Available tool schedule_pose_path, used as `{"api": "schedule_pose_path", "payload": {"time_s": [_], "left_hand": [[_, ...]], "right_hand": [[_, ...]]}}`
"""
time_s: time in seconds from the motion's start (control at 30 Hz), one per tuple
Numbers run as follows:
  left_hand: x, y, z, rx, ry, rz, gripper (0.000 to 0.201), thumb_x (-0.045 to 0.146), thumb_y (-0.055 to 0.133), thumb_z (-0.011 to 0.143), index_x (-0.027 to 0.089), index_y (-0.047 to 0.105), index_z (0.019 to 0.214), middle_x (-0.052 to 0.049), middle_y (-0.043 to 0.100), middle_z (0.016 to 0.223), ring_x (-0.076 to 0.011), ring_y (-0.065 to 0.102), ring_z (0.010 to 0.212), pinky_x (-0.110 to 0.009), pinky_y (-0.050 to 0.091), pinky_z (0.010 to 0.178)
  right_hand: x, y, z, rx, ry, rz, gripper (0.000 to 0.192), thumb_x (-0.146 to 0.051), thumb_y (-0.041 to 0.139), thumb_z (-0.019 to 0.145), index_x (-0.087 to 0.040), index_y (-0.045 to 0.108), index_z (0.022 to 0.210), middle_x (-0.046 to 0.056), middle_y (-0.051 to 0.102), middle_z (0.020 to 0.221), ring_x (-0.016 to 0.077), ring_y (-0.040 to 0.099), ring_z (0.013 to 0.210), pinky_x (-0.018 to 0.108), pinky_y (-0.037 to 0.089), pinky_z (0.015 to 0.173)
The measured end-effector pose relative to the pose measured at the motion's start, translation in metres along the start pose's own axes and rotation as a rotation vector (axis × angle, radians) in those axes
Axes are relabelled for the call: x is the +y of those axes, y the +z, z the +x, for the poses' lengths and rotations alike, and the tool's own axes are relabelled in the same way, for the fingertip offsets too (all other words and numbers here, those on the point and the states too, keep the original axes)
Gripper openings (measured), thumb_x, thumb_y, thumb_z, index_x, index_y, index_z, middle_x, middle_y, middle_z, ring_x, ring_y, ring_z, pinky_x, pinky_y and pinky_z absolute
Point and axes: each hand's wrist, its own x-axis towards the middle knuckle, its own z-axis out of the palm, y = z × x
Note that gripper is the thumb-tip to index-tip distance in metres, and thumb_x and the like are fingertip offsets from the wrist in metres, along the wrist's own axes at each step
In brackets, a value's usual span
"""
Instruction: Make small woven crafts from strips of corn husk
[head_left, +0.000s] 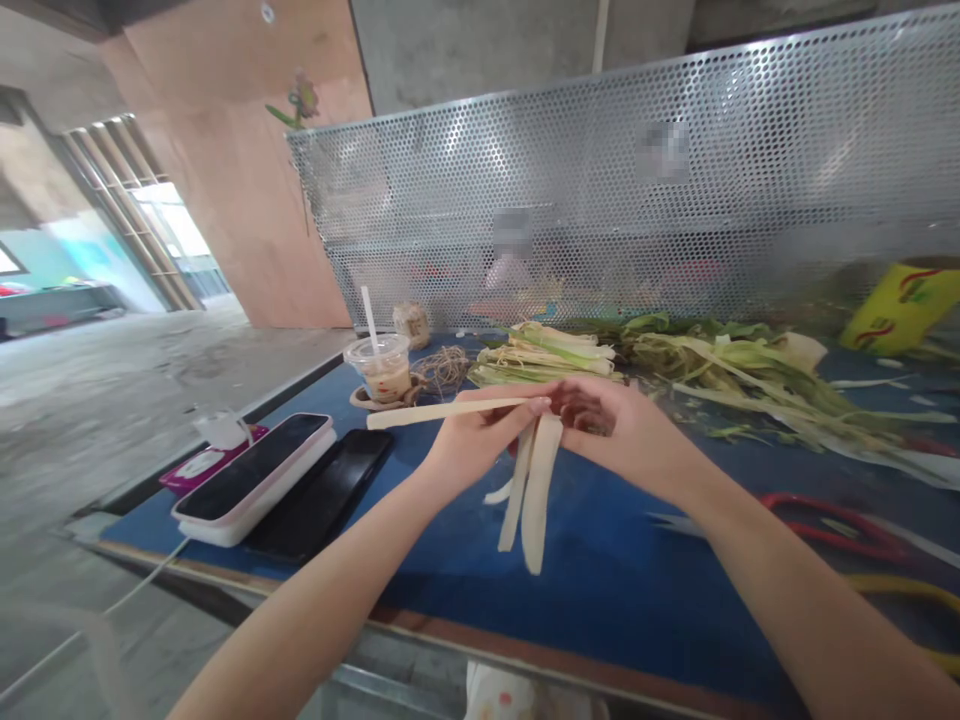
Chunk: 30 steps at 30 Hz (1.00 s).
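My left hand [480,440] is closed around a few flat, pale leaf strips [541,500] that look like corn husk. Some of them hang below the fingers, and one long strip [427,411] sticks out to the left across the hand. From the right, my right hand [619,425] meets it with curled fingers, pinching at the top of the hanging strips; its fingertips are partly hidden. Behind both hands lies a bundle of pale green husks [551,352]. A looser heap of green leaves [720,370] spreads to the right of it.
On the left of the blue table [465,570] are a cased phone on a white box [255,475], a black phone [319,495] and a drink cup [381,370]. Twine [446,370] lies behind. Red-handled scissors [832,525] rest at right. A perforated metal panel [600,200] stands behind.
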Motion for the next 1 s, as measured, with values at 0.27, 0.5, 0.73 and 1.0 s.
{"api": "schedule_pose_path", "payload": {"time_s": [0.27,0.5,0.73,1.0], "left_hand": [[-0.001,0.006,-0.001,-0.024,-0.26,-0.304,0.024,0.033,0.06,0.071,0.011,0.069,0.07,-0.004,0.066,0.059,-0.0138,0.06,0.049,-0.02,0.045,0.037],[0.002,0.01,-0.003,-0.014,-0.468,-0.448,0.02,0.028,0.061,0.072,0.011,0.065,0.062,-0.001,0.06,0.044,-0.0095,0.054,0.035,-0.017,0.04,0.034],[-0.006,0.008,-0.003,0.006,-0.434,-0.395,0.011,0.02,0.063,0.069,0.012,0.067,0.064,0.0,0.061,0.047,-0.0096,0.055,0.038,-0.018,0.043,0.039],[-0.002,0.009,-0.002,0.029,-0.439,-0.403,0.018,0.015,0.053,0.077,0.012,0.065,0.064,0.003,0.054,0.041,-0.0053,0.048,0.032,-0.013,0.037,0.031]], "right_hand": [[-0.004,0.003,-0.001,0.273,-0.11,-0.046,0.021,-0.033,0.048,0.082,-0.021,0.063,0.084,0.004,0.064,0.086,0.0168,0.059,0.077,0.028,0.047,0.062],[-0.005,0.004,-0.005,0.201,-0.236,-0.354,0.043,-0.01,0.051,0.072,-0.024,0.055,0.112,0.007,0.054,0.113,0.0213,0.053,0.097,0.036,0.045,0.078],[-0.015,0.002,-0.013,0.056,-0.493,-0.616,0.03,-0.015,0.048,0.08,-0.032,0.062,0.101,0.003,0.051,0.115,0.0222,0.043,0.107,0.042,0.033,0.088],[-0.004,0.003,-0.007,0.094,-0.652,-0.763,0.021,-0.02,0.049,0.084,-0.023,0.063,0.099,0.004,0.065,0.092,0.0186,0.049,0.09,0.038,0.036,0.08]]}}
